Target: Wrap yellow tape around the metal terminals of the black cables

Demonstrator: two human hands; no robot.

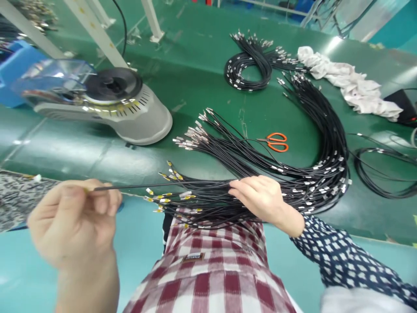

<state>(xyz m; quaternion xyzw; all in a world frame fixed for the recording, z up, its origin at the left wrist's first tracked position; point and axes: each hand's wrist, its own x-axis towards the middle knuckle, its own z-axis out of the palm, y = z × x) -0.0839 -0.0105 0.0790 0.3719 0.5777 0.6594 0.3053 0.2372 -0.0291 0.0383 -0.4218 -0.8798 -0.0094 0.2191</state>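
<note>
Drawing one black cable [146,186] out straight seems to be the step in hand, as the head view shows: the left hand [71,221] pinches its end between thumb and fingers, out past the near edge of the bench [195,82], while the right hand [260,198] closes over the bunch of black cables [325,182] at that edge. How many strands the right fingers grip, I cannot tell. The cable runs nearly taut between the hands, just above the yellow-marked ends [166,200], which overhang the near edge by the checkered apron [211,269]. Further in from that edge lie the silver-tipped ends [195,134], with the orange-handled scissors [276,142] beside the bunch. Toward the bench's far edge rest a coil of cables [232,71] and a crumpled white cloth [355,84]; a looser loop [360,171] lies towards the right edge. A grey machine [143,115] with a black reel [114,87] stands on the left part. As I judge it, any further move calls for a firm pinch on the thin end and a steady right hand, since neighbouring strands could snag or slide over the edge.
</note>
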